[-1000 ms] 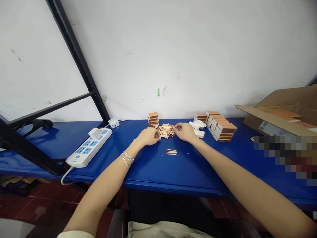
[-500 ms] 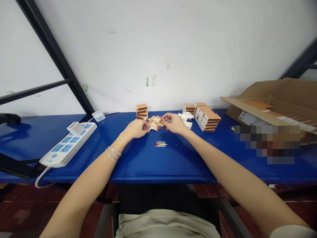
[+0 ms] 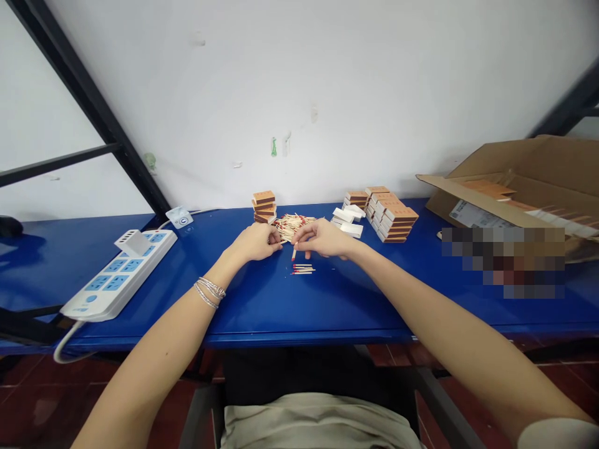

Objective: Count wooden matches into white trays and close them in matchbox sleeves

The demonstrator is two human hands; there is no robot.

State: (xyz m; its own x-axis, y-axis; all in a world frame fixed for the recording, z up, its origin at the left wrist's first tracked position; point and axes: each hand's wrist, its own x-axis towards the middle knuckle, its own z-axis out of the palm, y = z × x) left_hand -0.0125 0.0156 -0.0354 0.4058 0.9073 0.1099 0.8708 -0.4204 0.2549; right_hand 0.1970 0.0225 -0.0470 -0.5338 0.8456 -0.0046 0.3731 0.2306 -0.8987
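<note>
In a loose heap, many red-headed matches (image 3: 291, 226) lie on the blue table. My right hand (image 3: 322, 240) pinches a single match (image 3: 294, 253) by its upper end, with the red head hanging down just in front of the heap. Below it, several matches (image 3: 303, 269) rest in a small group, roughly side by side with their heads to the left. At the heap's left edge my left hand (image 3: 258, 242) is closed, fingers curled and pressed together. Whatever its fingertips hold, if anything, is hidden.
A small stack of matchboxes (image 3: 264, 207) stands behind my left hand. White inner trays (image 3: 349, 218) and more stacked matchboxes (image 3: 389, 215) are right of the heap. An open cardboard box (image 3: 538, 162) sits far right, a power strip (image 3: 121, 274) on the left.
My right hand has come from the heap's right side toward me and left, now with a match in its fingers. My left hand stays at the heap's edge. The view has shifted slightly.
</note>
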